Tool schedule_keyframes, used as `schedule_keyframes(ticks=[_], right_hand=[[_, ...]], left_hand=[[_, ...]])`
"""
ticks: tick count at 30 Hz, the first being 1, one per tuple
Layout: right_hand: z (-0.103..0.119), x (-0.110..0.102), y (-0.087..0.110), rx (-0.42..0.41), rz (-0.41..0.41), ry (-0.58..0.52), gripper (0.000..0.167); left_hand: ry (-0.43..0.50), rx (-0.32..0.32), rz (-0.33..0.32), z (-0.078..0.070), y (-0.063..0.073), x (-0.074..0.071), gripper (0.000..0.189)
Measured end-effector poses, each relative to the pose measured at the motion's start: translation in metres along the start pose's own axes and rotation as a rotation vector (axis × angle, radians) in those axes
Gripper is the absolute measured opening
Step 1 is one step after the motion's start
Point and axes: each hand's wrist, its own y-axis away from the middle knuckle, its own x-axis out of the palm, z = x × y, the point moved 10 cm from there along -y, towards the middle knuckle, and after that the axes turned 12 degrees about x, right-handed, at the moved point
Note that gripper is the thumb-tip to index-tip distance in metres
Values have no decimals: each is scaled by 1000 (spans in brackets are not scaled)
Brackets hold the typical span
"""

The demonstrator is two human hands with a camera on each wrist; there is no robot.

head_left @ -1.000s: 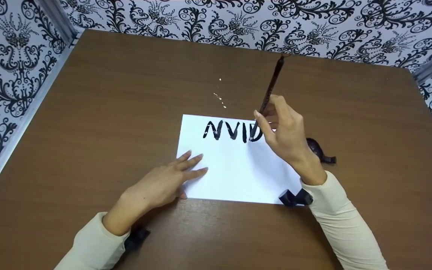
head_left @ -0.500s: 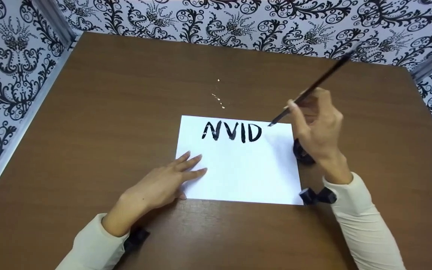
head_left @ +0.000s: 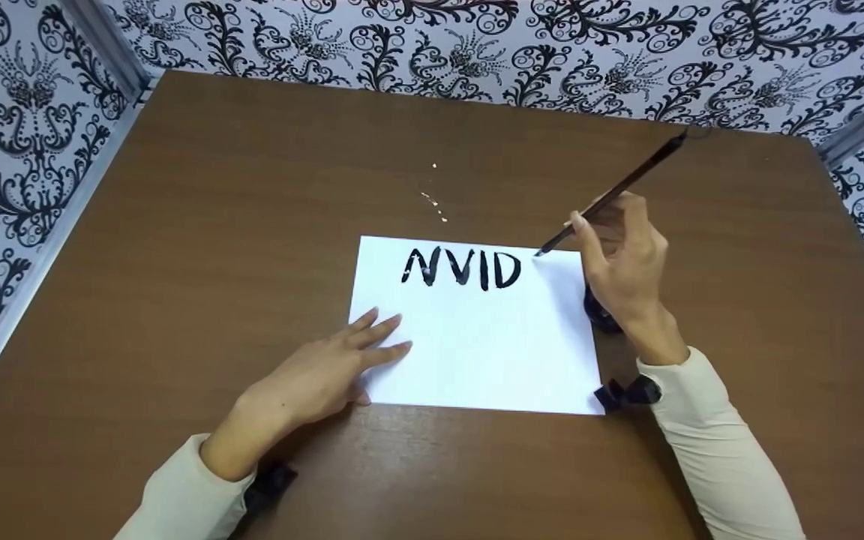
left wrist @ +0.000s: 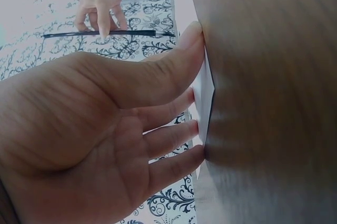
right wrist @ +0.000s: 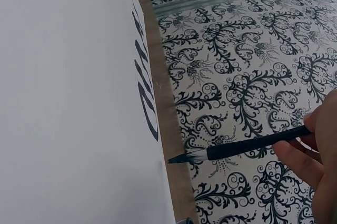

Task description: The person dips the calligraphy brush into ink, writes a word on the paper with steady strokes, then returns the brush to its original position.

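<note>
A white sheet of paper (head_left: pixel 469 345) lies on the brown table, with the black painted letters "NVID" (head_left: pixel 462 268) along its top edge. My left hand (head_left: pixel 312 379) rests on the sheet's left side, fingers spread and straight; in the left wrist view its thumb (left wrist: pixel 158 79) lies at the paper's edge. With my right hand (head_left: pixel 623 262) I pinch a dark-handled paintbrush (head_left: pixel 619 187), tilted up to the right. Its dark bristle tip (right wrist: pixel 181 158) points at the paper just right of the D; whether it touches I cannot tell.
A black rounded object (head_left: pixel 600 311) sits by the paper's right edge, partly hidden by my right hand. Small pale specks (head_left: pixel 436 204) mark the table (head_left: pixel 267 187) behind the sheet. Black-and-white patterned wall covering (head_left: pixel 469 60) surrounds the table's far and side edges.
My right hand has moved the paintbrush right, from the D to the space beside it, then slightly lower toward the paper. My left hand stays in place on the sheet.
</note>
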Motion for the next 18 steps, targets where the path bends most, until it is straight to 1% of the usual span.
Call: schedule_keyframes(ticks=[8,15,18], right_hand=[[2,1,2,-17,0,-22,24],[1,4,4,-34,-3,-7,24],[1,6,4,-41,9,-3,24]], left_hand=[[0,0,6,0,-1,1,69],[8,-6,6,1,0,1,69],[6,-1,4,0,0,1,70]])
